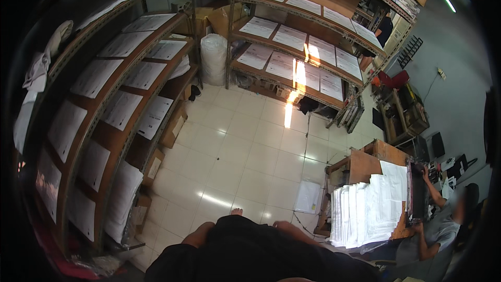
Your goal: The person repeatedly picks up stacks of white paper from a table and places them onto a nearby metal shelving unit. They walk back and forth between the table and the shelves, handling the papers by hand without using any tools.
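You have two shelf racks [104, 99] around you and one seated person [438, 230]. One white plastic roll [214, 58] stands on the floor.

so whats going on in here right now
A person stands on a pale tiled floor between metal shelving racks whose shelves are lined with printed sheets. Their own hands are not clearly in view; only the dark shirt, both forearms and a bare foot show. At the right, a seated co-worker reaches to a dark tray beside overlapped white bags on a wooden desk.

Glossy cream floor tiles [235, 162], matt brown board shelves [112, 125], white paper sheets [365, 209], black cloth garment [250, 250]
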A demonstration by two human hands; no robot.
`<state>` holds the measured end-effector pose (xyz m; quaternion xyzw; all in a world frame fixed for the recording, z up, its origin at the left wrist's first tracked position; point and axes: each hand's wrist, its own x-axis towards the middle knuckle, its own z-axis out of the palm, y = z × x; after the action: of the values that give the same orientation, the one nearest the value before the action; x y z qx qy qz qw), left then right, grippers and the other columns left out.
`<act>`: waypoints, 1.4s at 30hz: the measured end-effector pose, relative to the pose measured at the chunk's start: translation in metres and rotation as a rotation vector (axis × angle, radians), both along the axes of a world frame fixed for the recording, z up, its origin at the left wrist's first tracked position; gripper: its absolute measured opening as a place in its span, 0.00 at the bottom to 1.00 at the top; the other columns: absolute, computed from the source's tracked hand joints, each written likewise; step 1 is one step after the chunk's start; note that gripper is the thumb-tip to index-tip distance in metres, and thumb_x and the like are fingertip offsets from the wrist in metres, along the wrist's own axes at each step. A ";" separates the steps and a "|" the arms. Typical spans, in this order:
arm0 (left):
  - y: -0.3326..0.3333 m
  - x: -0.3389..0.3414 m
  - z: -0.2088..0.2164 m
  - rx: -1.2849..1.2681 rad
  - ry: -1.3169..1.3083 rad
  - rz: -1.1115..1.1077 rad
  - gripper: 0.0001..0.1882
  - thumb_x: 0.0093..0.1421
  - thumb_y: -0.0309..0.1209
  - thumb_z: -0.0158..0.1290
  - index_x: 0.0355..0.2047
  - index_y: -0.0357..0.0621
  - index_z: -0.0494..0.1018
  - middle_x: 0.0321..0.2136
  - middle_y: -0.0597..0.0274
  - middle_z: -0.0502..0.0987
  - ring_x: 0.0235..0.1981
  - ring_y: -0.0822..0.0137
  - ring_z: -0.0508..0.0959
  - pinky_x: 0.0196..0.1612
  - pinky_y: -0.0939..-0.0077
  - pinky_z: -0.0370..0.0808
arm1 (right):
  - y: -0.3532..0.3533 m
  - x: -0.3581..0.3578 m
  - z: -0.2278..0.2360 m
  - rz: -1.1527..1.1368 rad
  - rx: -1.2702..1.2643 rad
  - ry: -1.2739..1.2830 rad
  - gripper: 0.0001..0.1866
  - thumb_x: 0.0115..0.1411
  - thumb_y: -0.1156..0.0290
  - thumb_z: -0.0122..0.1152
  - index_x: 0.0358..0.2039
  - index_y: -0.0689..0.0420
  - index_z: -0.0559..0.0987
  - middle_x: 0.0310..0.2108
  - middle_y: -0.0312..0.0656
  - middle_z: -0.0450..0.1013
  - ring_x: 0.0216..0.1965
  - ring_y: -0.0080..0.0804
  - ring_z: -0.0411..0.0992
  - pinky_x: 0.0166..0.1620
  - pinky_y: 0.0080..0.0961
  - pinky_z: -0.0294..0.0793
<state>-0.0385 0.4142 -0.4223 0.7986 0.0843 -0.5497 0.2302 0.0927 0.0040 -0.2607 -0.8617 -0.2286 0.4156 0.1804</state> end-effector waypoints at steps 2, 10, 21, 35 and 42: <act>0.029 0.012 -0.002 0.052 -0.072 -0.103 0.22 0.55 0.46 0.51 0.40 0.40 0.77 0.42 0.49 0.77 0.43 0.54 0.77 0.47 0.61 0.72 | 0.038 0.047 -0.018 -0.071 -0.072 -0.071 0.21 0.59 0.51 0.49 0.39 0.56 0.76 0.35 0.54 0.75 0.39 0.52 0.73 0.45 0.40 0.71; 0.117 0.103 0.029 0.181 -0.322 0.103 0.23 0.54 0.43 0.46 0.37 0.34 0.76 0.41 0.46 0.77 0.39 0.48 0.77 0.45 0.60 0.73 | 0.045 0.106 -0.005 -0.457 0.077 -0.176 0.22 0.59 0.53 0.51 0.40 0.60 0.76 0.36 0.53 0.76 0.41 0.48 0.74 0.45 0.35 0.72; 0.008 0.182 0.030 -0.119 0.066 -0.186 0.23 0.57 0.47 0.46 0.36 0.38 0.76 0.29 0.57 0.79 0.25 0.62 0.77 0.29 0.65 0.75 | -0.112 -0.090 -0.078 -0.783 -0.467 0.375 0.23 0.54 0.53 0.45 0.20 0.58 0.80 0.23 0.46 0.77 0.27 0.40 0.76 0.39 0.35 0.74; -0.278 0.430 0.105 -0.505 -0.482 -0.357 0.21 0.61 0.46 0.46 0.32 0.37 0.75 0.24 0.59 0.77 0.27 0.66 0.76 0.32 0.72 0.72 | -0.122 -0.160 -0.105 -1.131 -0.034 0.211 0.20 0.52 0.56 0.57 0.37 0.59 0.80 0.39 0.53 0.75 0.42 0.48 0.73 0.46 0.36 0.71; -0.518 0.464 0.266 -1.106 -0.071 0.372 0.17 0.62 0.43 0.50 0.44 0.44 0.67 0.29 0.63 0.74 0.30 0.68 0.76 0.32 0.75 0.72 | -0.158 -0.109 -0.079 -1.451 -0.188 0.194 0.25 0.54 0.50 0.50 0.38 0.59 0.80 0.38 0.54 0.75 0.42 0.49 0.73 0.48 0.38 0.71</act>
<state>0.4253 -0.1042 -0.1563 0.5494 -0.0844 -0.4353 0.7082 -0.0164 -0.1541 -0.3400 -0.7674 0.4525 0.2838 0.3547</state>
